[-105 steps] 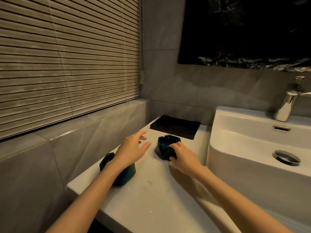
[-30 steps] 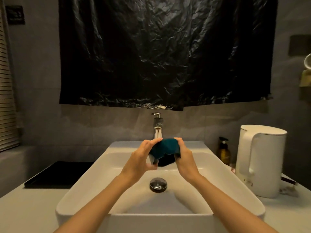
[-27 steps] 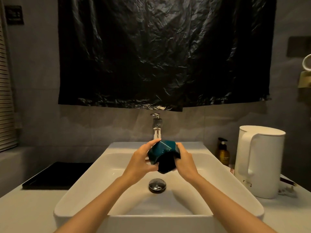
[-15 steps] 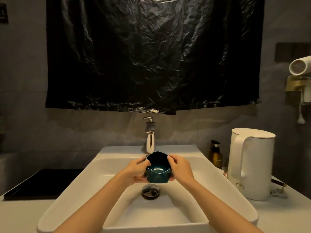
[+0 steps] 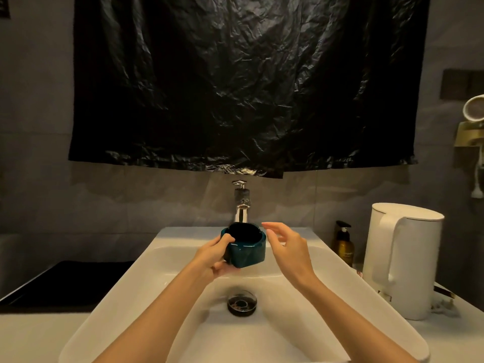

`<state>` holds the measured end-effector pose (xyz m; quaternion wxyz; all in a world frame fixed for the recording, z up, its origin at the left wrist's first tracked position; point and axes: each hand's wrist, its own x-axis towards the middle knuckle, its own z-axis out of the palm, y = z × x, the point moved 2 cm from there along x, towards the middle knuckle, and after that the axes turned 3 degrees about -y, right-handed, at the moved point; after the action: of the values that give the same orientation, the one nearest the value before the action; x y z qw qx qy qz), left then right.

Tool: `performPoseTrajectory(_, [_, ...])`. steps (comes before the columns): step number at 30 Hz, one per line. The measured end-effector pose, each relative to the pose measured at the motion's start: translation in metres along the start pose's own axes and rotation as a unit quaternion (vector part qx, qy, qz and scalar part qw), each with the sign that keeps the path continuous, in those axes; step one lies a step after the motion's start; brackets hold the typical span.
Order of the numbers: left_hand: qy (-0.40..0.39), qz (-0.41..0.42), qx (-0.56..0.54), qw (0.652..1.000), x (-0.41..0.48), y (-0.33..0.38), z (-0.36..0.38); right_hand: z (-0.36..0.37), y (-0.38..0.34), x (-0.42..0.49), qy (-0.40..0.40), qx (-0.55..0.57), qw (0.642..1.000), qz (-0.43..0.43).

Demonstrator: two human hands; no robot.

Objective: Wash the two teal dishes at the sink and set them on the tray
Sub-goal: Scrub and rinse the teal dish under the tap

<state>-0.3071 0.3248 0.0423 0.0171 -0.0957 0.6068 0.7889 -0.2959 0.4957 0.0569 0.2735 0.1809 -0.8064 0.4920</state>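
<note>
Left hand [image 5: 212, 258] grips the teal dish [image 5: 247, 251] upright over the sink [image 5: 125, 289], just below the faucet [image 5: 242, 205]; right hand [image 5: 288, 247] beside it, fingers loose, holding nothing. Wash step looks barely started: no water visible, though the light's dim. Next: right hand needs to lift the faucet lever.

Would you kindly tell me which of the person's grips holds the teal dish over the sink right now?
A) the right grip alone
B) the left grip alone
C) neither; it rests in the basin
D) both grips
B: the left grip holds the teal dish above the sink, while the right grip hovers open beside it, not touching.
</note>
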Motion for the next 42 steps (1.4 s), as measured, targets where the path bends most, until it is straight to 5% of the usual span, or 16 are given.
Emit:
performPoseTrajectory(7, [0.011, 0.078, 0.019, 0.997, 0.002, 0.004, -0.005, 0.002, 0.002, -0.013, -0.154, -0.192, 0.962, -0.118])
performPoseTrajectory(12, [0.007, 0.094, 0.091, 0.991, 0.0, -0.002, -0.002, 0.001, 0.002, -0.022, -0.222, -0.262, 0.931, -0.119])
performPoseTrajectory(18, [-0.091, 0.046, 0.07, 0.992, -0.019, -0.01, 0.014, -0.011, -0.003, -0.026, -0.193, -0.232, 0.944, -0.133])
performPoseTrajectory(23, [-0.098, 0.036, 0.056, 0.993, -0.031, -0.014, 0.023, -0.033, -0.017, -0.038, -0.194, -0.218, 0.949, -0.121])
performPoseTrajectory(28, [-0.114, 0.018, 0.076, 0.99, -0.049, -0.02, 0.033, -0.104, -0.038, -0.058, -0.075, -0.149, 0.98, -0.11])
performPoseTrajectory(32, [-0.147, 0.001, 0.068, 0.987, -0.064, -0.028, 0.044, -0.162, -0.032, -0.094, 0.018, -0.178, 0.983, -0.039])
performPoseTrajectory(36, [-0.148, 0.006, 0.101, 0.984, -0.078, -0.034, 0.056, -0.203, -0.009, -0.137, 0.027, -0.217, 0.968, 0.123])
performPoseTrajectory(39, [-0.15, 0.003, 0.127, 0.981, -0.087, -0.039, 0.061, -0.221, 0.013, -0.171, -0.057, -0.296, 0.923, 0.24])
performPoseTrajectory(42, [-0.153, 0.001, 0.147, 0.977, -0.096, -0.046, 0.062, -0.223, 0.034, -0.204, -0.222, -0.355, 0.846, 0.33])
